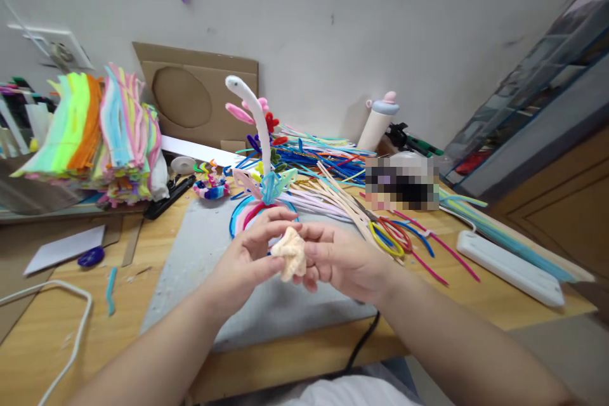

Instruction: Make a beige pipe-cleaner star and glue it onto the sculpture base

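Observation:
A small cream, fuzzy pipe-cleaner piece [290,255], folded into pointed lobes, is held up between both hands above the grey mat [190,285]. My left hand [250,247] pinches its left side with the thumb in front. On the other side, my right hand [340,257] grips it with thumb and fingers; some fingertips are hidden behind it. Just beyond the hands stands a pipe-cleaner model with a tall white stem [261,120], a teal bow-like piece [276,187] and a round striped base [238,219] partly covered by my left hand.
Bundled coloured pipe cleaners [78,127] stand at the left. Loose pipe cleaners [328,165] and scissors [387,238] lie behind and right of the hands. A bottle [378,127] stands by the wall, and a white power strip [509,269] lies at right. A cable [85,311] crosses the left.

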Action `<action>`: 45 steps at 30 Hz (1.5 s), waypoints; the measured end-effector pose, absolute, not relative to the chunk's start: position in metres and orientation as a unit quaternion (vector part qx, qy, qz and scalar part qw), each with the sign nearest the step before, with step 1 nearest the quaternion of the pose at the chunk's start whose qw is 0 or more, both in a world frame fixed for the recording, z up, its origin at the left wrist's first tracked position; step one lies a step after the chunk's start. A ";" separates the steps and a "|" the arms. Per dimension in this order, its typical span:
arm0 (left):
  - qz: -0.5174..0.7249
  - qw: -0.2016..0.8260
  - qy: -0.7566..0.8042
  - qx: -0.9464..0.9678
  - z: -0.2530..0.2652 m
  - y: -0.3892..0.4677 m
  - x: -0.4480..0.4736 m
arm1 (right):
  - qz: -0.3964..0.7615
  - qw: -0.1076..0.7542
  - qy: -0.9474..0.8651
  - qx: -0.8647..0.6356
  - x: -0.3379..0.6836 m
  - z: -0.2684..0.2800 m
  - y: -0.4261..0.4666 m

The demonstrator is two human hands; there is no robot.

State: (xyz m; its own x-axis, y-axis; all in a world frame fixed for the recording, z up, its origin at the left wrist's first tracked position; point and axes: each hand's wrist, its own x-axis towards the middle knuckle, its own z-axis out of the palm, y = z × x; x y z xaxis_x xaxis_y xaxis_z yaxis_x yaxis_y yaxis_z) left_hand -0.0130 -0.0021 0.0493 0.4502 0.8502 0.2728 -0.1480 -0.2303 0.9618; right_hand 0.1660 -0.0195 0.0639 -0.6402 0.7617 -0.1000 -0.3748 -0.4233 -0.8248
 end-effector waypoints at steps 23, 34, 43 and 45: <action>0.533 0.365 0.255 0.719 0.037 -0.002 -0.038 | 0.766 0.376 -0.419 -0.310 0.153 0.056 -0.022; 0.509 0.377 0.273 0.724 0.034 -0.002 -0.037 | 0.785 0.369 -0.394 -0.305 0.155 0.046 -0.021; 0.513 0.442 0.280 0.680 0.036 -0.001 -0.032 | 0.763 0.357 -0.443 -0.308 0.158 0.044 -0.018; 0.506 0.487 0.290 0.651 0.035 0.000 -0.031 | 0.751 0.357 -0.454 -0.319 0.159 0.044 -0.018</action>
State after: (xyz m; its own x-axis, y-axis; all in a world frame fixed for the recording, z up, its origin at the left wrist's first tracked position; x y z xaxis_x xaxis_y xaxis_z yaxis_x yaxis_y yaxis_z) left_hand -0.0308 -0.0001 0.0348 0.3209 0.8695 0.3755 -0.1153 -0.3576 0.9267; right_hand 0.1587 -0.0180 0.0435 -0.5411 0.8266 -0.1548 -0.2468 -0.3321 -0.9104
